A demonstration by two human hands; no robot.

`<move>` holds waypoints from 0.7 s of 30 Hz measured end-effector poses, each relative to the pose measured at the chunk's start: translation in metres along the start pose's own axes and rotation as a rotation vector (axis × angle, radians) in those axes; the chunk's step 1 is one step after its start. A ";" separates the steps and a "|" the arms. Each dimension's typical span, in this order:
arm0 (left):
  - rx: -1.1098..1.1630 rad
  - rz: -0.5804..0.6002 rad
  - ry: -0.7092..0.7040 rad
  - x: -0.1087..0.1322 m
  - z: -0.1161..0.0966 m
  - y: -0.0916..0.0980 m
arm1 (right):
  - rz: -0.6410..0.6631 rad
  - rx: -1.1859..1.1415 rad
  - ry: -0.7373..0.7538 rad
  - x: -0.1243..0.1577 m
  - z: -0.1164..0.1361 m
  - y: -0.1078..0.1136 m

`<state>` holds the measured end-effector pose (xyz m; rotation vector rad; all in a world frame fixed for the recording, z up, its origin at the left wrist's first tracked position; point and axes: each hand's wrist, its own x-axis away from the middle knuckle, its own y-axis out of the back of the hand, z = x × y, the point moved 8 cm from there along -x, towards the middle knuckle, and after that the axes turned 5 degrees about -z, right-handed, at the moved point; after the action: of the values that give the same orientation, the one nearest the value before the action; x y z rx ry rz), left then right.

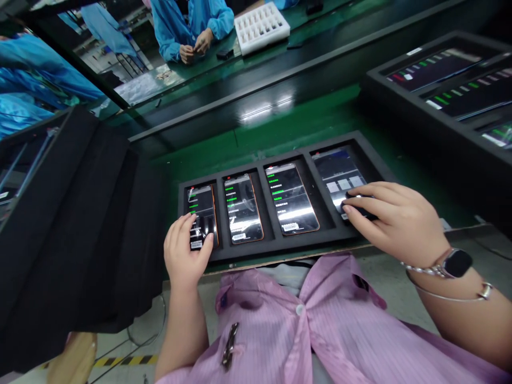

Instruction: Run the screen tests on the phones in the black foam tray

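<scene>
A black foam tray (pixel 260 249) lies in front of me with several smartphones set in its compartments. My left hand (pixel 184 255) rests at the tray's left end, thumb apart from the fingers, over the lower part of the leftmost phone (pixel 203 200). Green and white text lines show on that screen, on the second phone (pixel 243 205) and on the third phone (pixel 291 197). My right hand (pixel 394 218) reaches with extended fingers over the rightmost phone (pixel 338 168), whose screen shows pale square tiles. Something small and black is at its fingertips; I cannot make out what.
Dark stacked trays (pixel 92 229) stand close on the left. Another black tray (pixel 420 117) holding lit phones sits at the right. Across the green bench, a co-worker's hands (pixel 196 48) are near a white tray (pixel 262 32) with small compartments. A raised rail (pixel 320 64) crosses between.
</scene>
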<state>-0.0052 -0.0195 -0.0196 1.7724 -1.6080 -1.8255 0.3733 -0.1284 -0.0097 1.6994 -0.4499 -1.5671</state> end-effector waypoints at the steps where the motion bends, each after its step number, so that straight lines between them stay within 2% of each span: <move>1: -0.001 -0.001 0.003 0.000 0.001 0.000 | 0.002 0.000 -0.004 0.000 0.000 0.000; 21: 0.006 -0.023 -0.007 -0.001 -0.003 0.003 | -0.028 0.020 -0.012 0.002 -0.002 0.000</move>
<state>-0.0042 -0.0213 -0.0162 1.7960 -1.6038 -1.8414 0.3756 -0.1295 -0.0113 1.7191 -0.4510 -1.5983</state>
